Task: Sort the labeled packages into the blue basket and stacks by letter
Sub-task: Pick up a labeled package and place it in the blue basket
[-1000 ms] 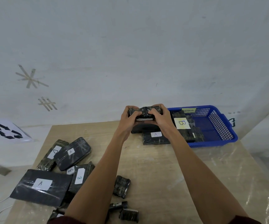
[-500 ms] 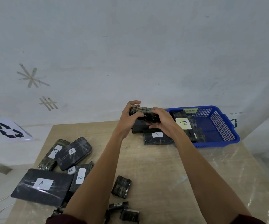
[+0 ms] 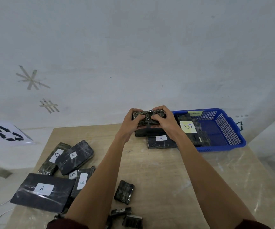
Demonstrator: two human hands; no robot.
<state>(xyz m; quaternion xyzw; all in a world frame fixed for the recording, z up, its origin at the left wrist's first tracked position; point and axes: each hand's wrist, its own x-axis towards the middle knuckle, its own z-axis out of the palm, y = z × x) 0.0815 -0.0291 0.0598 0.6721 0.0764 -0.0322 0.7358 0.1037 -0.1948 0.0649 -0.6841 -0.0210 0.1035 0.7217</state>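
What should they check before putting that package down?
1. Grip: left hand and right hand both hold the package: ok.
2. Letter on the package: no label shows: cannot tell.
3. Basket has bare floor for more: ok.
4. B package lies in the basket, label up: ok.
5. A package lies beside the basket, label up: ok.

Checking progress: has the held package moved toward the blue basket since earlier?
No. The held package, gripped by left hand and right hand, sits above the A-labelled stack, left of the blue basket, as before.
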